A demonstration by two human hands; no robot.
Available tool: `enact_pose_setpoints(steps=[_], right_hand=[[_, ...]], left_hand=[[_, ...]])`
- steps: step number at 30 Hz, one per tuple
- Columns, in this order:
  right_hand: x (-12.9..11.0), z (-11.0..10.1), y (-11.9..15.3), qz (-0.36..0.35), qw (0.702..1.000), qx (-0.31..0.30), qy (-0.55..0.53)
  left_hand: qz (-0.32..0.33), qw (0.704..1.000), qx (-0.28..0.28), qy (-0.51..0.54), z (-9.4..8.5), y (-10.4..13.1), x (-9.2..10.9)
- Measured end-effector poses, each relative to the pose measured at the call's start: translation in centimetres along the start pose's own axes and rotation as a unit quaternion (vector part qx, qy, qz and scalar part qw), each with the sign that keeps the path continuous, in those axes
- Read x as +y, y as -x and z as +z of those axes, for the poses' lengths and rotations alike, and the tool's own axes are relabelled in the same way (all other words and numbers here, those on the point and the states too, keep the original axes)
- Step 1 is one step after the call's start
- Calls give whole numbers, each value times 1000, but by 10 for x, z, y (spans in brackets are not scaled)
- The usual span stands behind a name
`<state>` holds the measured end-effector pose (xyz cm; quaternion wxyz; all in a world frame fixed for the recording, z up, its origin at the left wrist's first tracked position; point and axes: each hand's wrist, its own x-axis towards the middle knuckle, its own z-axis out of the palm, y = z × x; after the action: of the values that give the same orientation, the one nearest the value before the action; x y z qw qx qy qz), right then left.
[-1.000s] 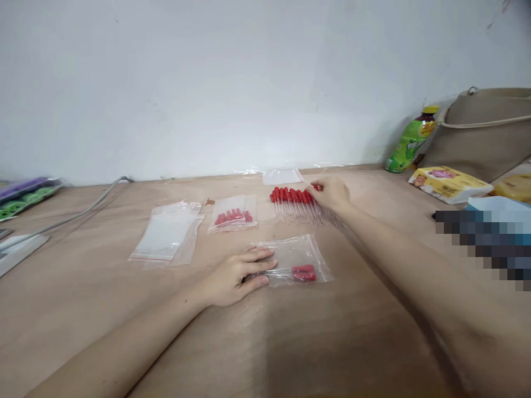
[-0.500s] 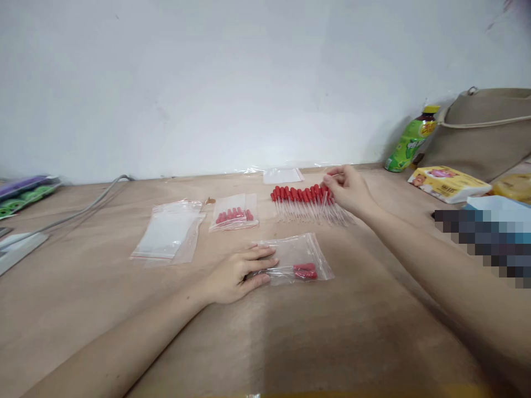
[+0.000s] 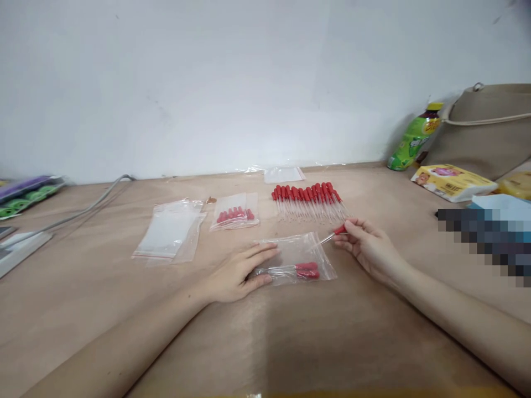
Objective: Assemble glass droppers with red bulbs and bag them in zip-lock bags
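Note:
My left hand [image 3: 249, 272] lies flat with fingers apart on the left end of a clear zip bag [image 3: 290, 246]. Inside that bag are two glass droppers [image 3: 307, 270] with red rubber bulbs. Between thumb and fingers, my right hand [image 3: 367, 246] pinches another dropper [image 3: 339, 229] by its red bulb. Its glass tube points left, with the tip at the bag's right, zip-edged end; whether it is inside the opening I cannot tell. Behind the bag, a row of loose red-bulbed droppers [image 3: 307, 194] lies side by side, bulbs toward the wall.
A filled bag of droppers [image 3: 234, 213] and a stack of flat zip bags [image 3: 168, 229] lie to the left. Another flat bag [image 3: 284, 175] is by the wall. At right are a green bottle [image 3: 412, 141], a tissue pack [image 3: 452, 181] and a grey bag [image 3: 489, 127]. A cable [image 3: 99, 199] runs left.
My right hand has come from the dropper row toward me to the bag's right end, bringing one dropper along. My left hand has stayed on the bag.

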<state>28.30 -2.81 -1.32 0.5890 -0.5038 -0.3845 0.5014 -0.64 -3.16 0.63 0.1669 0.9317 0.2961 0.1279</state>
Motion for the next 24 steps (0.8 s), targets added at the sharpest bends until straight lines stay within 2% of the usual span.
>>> enact_pose_setpoints(steps=[3,6,9,12,14,18,24], right_hand=[[1,2,10,14,992,-108,61],[4,2,13,-47,962,-178,200],[7,-2,8,-119,927,-188,303],[6,-8,0,-139,911,-174,347],[4,-12,-3,-132,910,-181,349],[1,-13,0,-111,910,-233,323],[5,9,14,-116,917,-243,296]], left_hand=[[-9,1000,4,2,0,1,1],[-10,1000,5,7,-1,1,1],[-8,1000,8,10,-1,0,1],[-12,1000,5,10,-1,0,1],[-15,1000,4,10,-1,0,1],[-13,1000,4,5,-1,0,1],[-19,1000,1,-6,0,0,0]])
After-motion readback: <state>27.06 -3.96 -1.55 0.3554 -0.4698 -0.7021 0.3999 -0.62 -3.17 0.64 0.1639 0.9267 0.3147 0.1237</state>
